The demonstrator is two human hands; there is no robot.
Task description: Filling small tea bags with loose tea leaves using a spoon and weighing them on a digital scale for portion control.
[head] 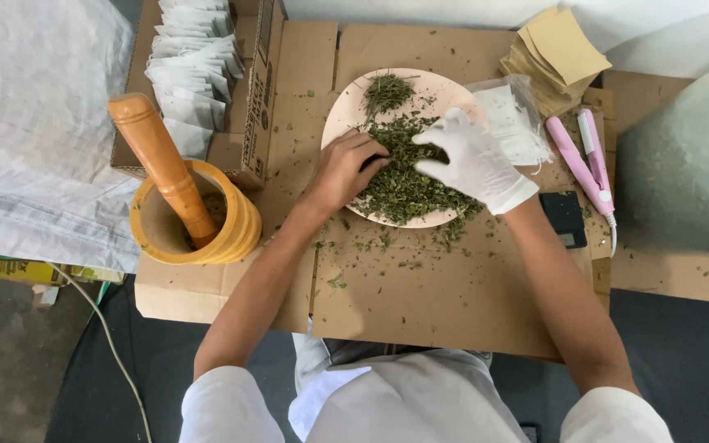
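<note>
Flattened cardboard sheets (420, 287) cover the work surface, strewn with green flecks. At 9 o'clock stands a yellow wooden mortar (235, 234) with an orange-brown pestle (162, 164) leaning in it. At 11 o'clock, an open carton (264, 74) holds white sachets (194, 61). Centre, a pale round plate (428, 86) carries a heap of dried green leaves (404, 184). At 1 o'clock lies a stack of brown paper envelopes (564, 49); at 3 o'clock, a pink handheld sealer (584, 164). The bare left hand (342, 168) rests on the heap's left edge, fingers curled into the leaves. The white-gloved right hand (473, 160) lies over the heap, fingers spread, gripping nothing visibly.
</note>
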